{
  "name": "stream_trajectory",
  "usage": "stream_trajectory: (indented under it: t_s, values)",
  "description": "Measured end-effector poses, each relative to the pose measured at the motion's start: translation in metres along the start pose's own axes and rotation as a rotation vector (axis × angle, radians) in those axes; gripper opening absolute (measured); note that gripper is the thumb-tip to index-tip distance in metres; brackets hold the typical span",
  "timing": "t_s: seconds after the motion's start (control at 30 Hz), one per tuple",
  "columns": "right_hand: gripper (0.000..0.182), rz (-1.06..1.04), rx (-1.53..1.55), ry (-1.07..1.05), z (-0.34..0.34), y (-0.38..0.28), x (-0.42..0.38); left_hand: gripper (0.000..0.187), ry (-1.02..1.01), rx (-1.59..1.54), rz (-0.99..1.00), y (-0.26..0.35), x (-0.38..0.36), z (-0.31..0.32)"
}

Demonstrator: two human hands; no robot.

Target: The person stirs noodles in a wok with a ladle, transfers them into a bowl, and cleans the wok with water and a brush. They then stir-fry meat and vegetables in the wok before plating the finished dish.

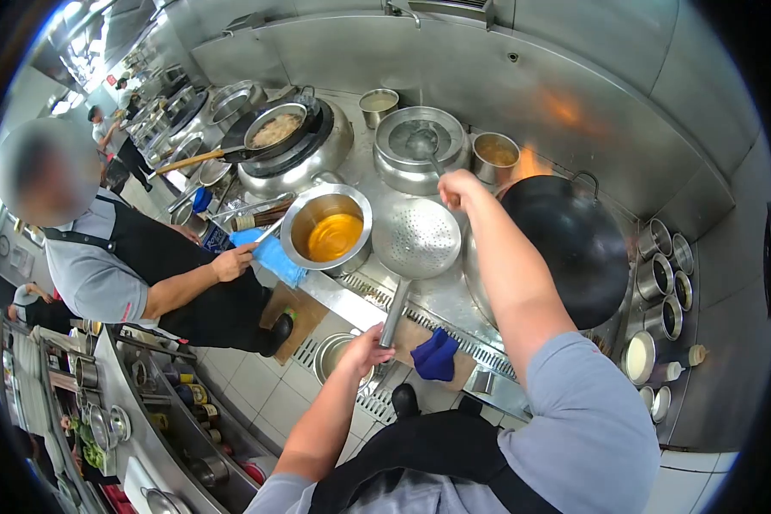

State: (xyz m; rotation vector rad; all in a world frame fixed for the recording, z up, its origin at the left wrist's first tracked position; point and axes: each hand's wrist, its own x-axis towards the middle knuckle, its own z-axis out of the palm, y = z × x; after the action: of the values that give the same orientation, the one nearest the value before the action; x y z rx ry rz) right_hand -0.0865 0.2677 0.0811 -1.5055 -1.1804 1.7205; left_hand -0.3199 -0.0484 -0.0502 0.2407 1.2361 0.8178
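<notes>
left hand: closed round handle of perforated strainer, held level beside oil pot
right hand: gripping ladle handle over 1 water basin
wok: empty, tilted
tip: keep strainer steady, clear of flame

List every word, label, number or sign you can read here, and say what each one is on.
None can be read.
Bottles on the lower shelf at left carry labels, too small and blurred to read.
The squeeze bottle beside the seasoning pots at right shows no legible text.
The perforated strainer, held by its handle in the left hand, and the black wok bear no markings.
</notes>
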Motion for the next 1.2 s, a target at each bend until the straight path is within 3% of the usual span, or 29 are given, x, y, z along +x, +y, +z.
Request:
stream_trajectory:
  t_s: [0.03,0.07,0.13,0.27,0.6,0.7,0.73,0.8,0.83,0.9,1.0,1.07,1.13,1.2]
  values:
    - [0.014,0.095,0.327,-0.027,0.002,-0.006,-0.009,0.035,-0.092,0.001,-0.139,0.009,-0.004,0.008]
    - [0.012,0.081,0.473,-0.033,0.003,-0.009,-0.021,0.035,-0.091,-0.002,-0.136,0.016,0.002,0.015]
    - [0.009,0.146,0.617,-0.131,-0.004,-0.011,-0.033,0.022,-0.347,-0.109,-0.132,0.026,0.017,0.028]
    - [0.009,0.140,0.538,-0.090,-0.003,-0.011,-0.078,0.013,-0.303,0.001,-0.100,0.073,0.026,0.072]
    - [0.009,0.005,0.170,0.021,-0.030,0.016,-0.178,0.010,-0.236,0.203,0.070,0.117,0.023,0.100]
    - [0.010,-0.155,-0.258,0.209,-0.034,0.014,-0.173,0.024,0.054,0.683,0.369,0.106,0.008,0.093]
    - [0.010,-0.155,-0.258,0.209,-0.034,0.011,-0.168,0.024,0.054,0.683,0.370,0.096,0.010,0.084]
    - [0.011,-0.213,-0.318,0.279,-0.035,0.002,-0.150,0.027,0.234,0.906,0.600,0.079,0.020,0.066]
    - [0.013,-0.270,-0.300,0.325,-0.034,0.000,-0.133,0.027,0.233,0.907,0.600,0.078,0.012,0.068]
    - [0.018,-0.231,-0.423,0.420,-0.029,-0.010,-0.099,0.025,0.199,0.783,0.399,0.079,-0.004,0.070]
    - [0.024,-0.104,-0.866,0.445,-0.019,-0.015,-0.043,0.023,0.021,0.619,0.222,0.082,0.011,0.060]
    - [0.016,-0.077,-0.772,0.419,-0.006,-0.013,-0.024,0.014,-0.027,0.573,0.217,0.077,0.020,0.051]
    - [0.010,0.009,-0.225,0.146,-0.003,-0.018,-0.004,0.028,-0.099,0.385,0.101,0.075,0.022,0.052]
    - [0.015,-0.006,0.508,-0.056,-0.009,-0.019,0.000,0.038,-0.054,0.347,0.136,0.065,0.013,0.056]
